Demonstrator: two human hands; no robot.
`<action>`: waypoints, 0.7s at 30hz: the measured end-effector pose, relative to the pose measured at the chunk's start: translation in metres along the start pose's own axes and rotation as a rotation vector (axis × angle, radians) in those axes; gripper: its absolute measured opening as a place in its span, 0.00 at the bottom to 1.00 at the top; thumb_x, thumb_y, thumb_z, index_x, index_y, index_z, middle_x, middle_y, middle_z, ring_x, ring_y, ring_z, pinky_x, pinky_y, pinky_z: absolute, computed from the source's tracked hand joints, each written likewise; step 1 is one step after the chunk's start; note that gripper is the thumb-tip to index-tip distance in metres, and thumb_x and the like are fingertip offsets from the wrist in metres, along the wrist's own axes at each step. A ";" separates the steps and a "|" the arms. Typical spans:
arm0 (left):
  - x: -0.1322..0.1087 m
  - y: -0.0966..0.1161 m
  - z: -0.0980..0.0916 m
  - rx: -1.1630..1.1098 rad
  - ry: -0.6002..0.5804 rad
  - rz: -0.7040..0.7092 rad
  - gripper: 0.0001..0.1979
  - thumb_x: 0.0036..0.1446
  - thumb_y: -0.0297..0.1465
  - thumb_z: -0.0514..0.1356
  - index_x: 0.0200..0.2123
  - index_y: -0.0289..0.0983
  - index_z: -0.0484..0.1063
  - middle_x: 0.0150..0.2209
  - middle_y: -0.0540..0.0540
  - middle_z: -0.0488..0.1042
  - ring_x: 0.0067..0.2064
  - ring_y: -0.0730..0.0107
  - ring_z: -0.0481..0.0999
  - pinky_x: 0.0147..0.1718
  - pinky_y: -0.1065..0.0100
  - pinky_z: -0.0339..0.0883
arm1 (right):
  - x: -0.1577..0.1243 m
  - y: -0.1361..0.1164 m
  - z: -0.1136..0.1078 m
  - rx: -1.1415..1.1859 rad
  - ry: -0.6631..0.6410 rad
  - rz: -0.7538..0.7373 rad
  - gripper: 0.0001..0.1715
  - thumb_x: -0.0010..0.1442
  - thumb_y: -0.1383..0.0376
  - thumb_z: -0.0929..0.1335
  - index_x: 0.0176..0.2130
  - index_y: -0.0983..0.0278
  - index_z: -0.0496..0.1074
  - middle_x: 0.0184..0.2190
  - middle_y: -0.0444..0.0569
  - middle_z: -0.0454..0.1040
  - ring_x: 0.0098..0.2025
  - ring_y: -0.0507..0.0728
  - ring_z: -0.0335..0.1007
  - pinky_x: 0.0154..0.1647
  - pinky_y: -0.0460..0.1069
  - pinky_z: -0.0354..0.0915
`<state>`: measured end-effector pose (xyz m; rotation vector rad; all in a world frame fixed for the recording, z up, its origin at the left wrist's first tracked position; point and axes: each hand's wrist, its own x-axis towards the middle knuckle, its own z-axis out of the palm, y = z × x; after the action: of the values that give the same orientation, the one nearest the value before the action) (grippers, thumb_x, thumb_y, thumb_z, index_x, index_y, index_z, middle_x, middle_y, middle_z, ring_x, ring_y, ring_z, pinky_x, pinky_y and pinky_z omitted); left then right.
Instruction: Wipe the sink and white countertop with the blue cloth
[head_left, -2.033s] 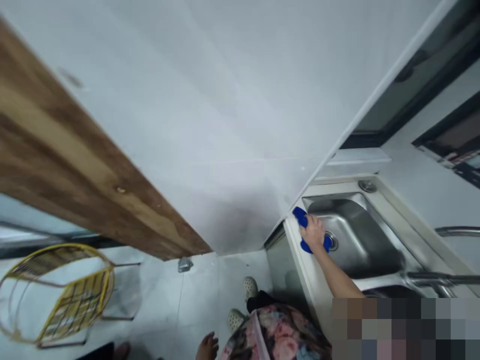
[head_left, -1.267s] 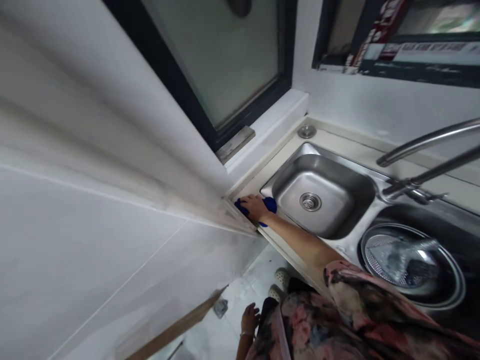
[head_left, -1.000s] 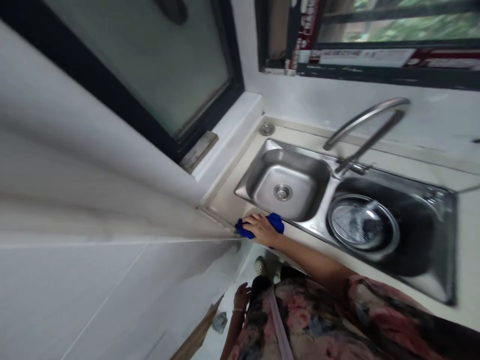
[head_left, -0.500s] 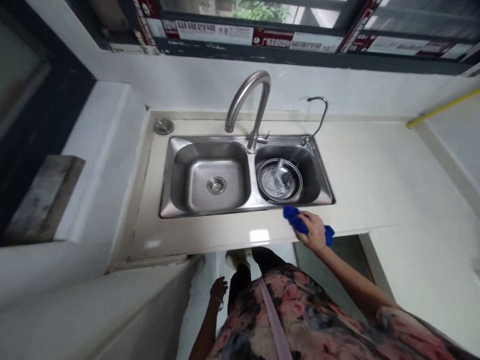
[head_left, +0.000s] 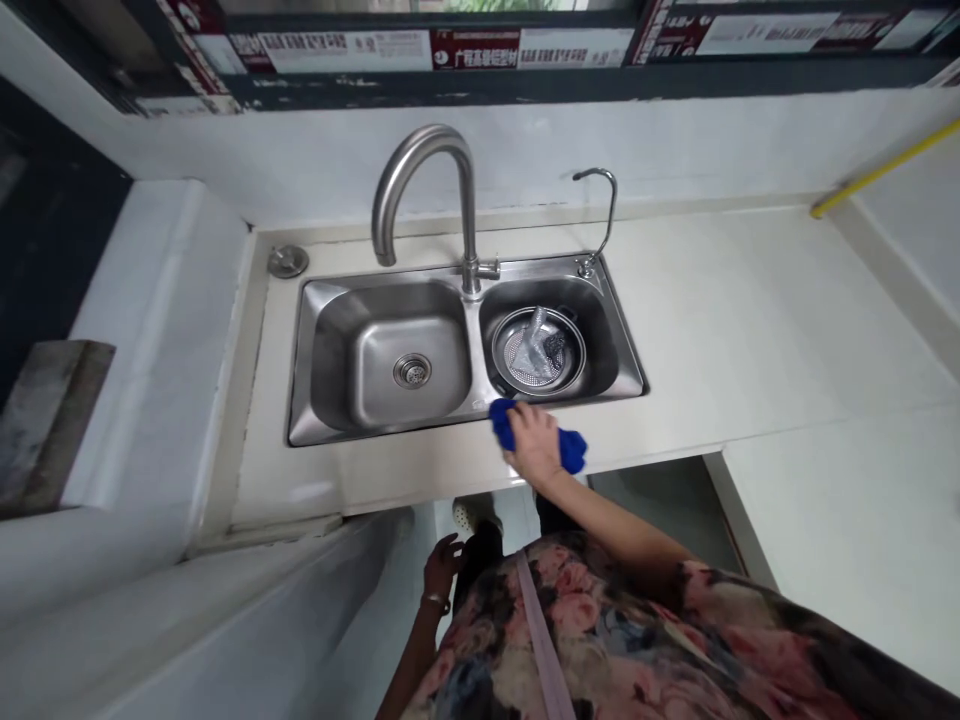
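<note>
My right hand (head_left: 535, 445) is closed on a blue cloth (head_left: 571, 450), which bunches out on both sides of the fingers. Cloth and hand press on the counter's front strip, just below the edge of the double sink (head_left: 480, 400). In the sink's right basin sits a round metal pan or colander (head_left: 577, 365) with a crumpled clear plastic piece (head_left: 534, 350) in it. Down by my body hangs my left hand (head_left: 444, 565), holding nothing, its fingers loosely bent and apart.
A tall curved faucet (head_left: 466, 200) rises behind the sink's divider. To its right stands a thin spout (head_left: 611, 210). A round metal drain piece (head_left: 288, 261) lies at the back left. Pale counter (head_left: 765, 320) extends to the right, beneath a yellow pipe (head_left: 885, 170).
My right hand has slid left along the front strip with the blue cloth. The camera view has shifted a little. My left hand still hangs low.
</note>
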<state>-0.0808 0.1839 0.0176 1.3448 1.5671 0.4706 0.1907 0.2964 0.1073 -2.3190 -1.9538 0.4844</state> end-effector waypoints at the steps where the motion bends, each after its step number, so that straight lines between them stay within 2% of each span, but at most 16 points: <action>1: -0.003 0.009 0.000 -0.023 0.028 -0.003 0.28 0.71 0.51 0.46 0.41 0.35 0.75 0.33 0.42 0.80 0.26 0.65 0.79 0.26 0.63 0.75 | 0.011 -0.018 0.001 0.034 -0.044 -0.086 0.36 0.57 0.60 0.74 0.62 0.64 0.68 0.67 0.62 0.65 0.60 0.73 0.58 0.59 0.64 0.58; 3: -0.010 0.032 0.001 -0.048 0.111 0.002 0.27 0.69 0.50 0.44 0.42 0.37 0.75 0.36 0.38 0.82 0.24 0.62 0.78 0.25 0.60 0.76 | 0.030 -0.046 0.003 0.097 -0.069 -0.291 0.33 0.57 0.61 0.74 0.61 0.64 0.69 0.65 0.61 0.67 0.60 0.71 0.59 0.60 0.63 0.58; 5: -0.013 0.063 0.007 -0.033 0.219 0.025 0.23 0.68 0.47 0.46 0.44 0.39 0.74 0.39 0.37 0.83 0.26 0.62 0.78 0.29 0.58 0.77 | 0.041 -0.059 0.002 0.157 -0.058 -0.476 0.30 0.60 0.63 0.72 0.60 0.65 0.68 0.64 0.60 0.68 0.59 0.69 0.60 0.59 0.62 0.58; 8: -0.001 0.112 0.024 0.024 0.376 0.088 0.21 0.69 0.43 0.46 0.43 0.39 0.74 0.38 0.39 0.82 0.34 0.60 0.81 0.42 0.56 0.79 | 0.038 -0.043 -0.003 0.227 -0.041 -0.646 0.23 0.64 0.63 0.70 0.58 0.67 0.69 0.61 0.60 0.69 0.56 0.67 0.62 0.57 0.61 0.60; 11: 0.029 0.153 0.047 0.084 0.450 0.210 0.20 0.69 0.40 0.46 0.42 0.39 0.76 0.37 0.41 0.82 0.38 0.62 0.82 0.46 0.58 0.77 | 0.018 0.012 -0.008 0.283 -0.025 -0.742 0.20 0.65 0.62 0.70 0.54 0.67 0.71 0.59 0.59 0.71 0.58 0.67 0.62 0.58 0.60 0.60; 13: 0.052 0.172 0.061 0.156 0.406 0.329 0.19 0.68 0.38 0.48 0.42 0.38 0.78 0.37 0.43 0.82 0.37 0.65 0.81 0.44 0.61 0.76 | 0.002 0.061 -0.014 0.311 -0.014 -0.723 0.22 0.63 0.64 0.71 0.55 0.66 0.72 0.59 0.59 0.71 0.59 0.66 0.62 0.60 0.60 0.60; 14: 0.063 0.179 0.068 0.208 0.346 0.397 0.19 0.68 0.37 0.49 0.42 0.38 0.79 0.38 0.43 0.83 0.38 0.66 0.81 0.44 0.62 0.76 | -0.007 0.088 -0.017 0.323 -0.010 -0.683 0.24 0.61 0.66 0.71 0.57 0.65 0.71 0.60 0.59 0.71 0.60 0.66 0.62 0.61 0.60 0.59; 17: 0.088 0.191 0.086 0.378 0.170 0.592 0.17 0.67 0.33 0.51 0.42 0.39 0.81 0.41 0.44 0.84 0.43 0.66 0.82 0.48 0.64 0.75 | -0.025 0.170 -0.034 0.341 0.018 -0.437 0.32 0.58 0.68 0.72 0.61 0.62 0.70 0.62 0.59 0.69 0.62 0.67 0.61 0.64 0.61 0.57; 19: 0.097 0.193 0.096 0.449 0.191 0.670 0.17 0.66 0.29 0.51 0.41 0.39 0.82 0.40 0.45 0.83 0.42 0.67 0.81 0.46 0.65 0.74 | -0.030 0.223 -0.048 0.320 0.057 -0.230 0.33 0.57 0.68 0.72 0.62 0.62 0.71 0.62 0.59 0.70 0.62 0.68 0.62 0.66 0.62 0.56; 21: 0.101 0.192 0.102 0.484 0.282 0.695 0.18 0.65 0.27 0.51 0.40 0.39 0.82 0.37 0.45 0.82 0.39 0.69 0.80 0.43 0.67 0.73 | -0.032 0.275 -0.062 0.274 0.109 -0.056 0.33 0.56 0.68 0.72 0.61 0.62 0.72 0.62 0.60 0.70 0.62 0.69 0.61 0.68 0.63 0.54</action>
<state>0.1159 0.3054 0.0822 2.2995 1.4519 0.7533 0.4648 0.2220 0.1020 -2.0726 -1.7727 0.5676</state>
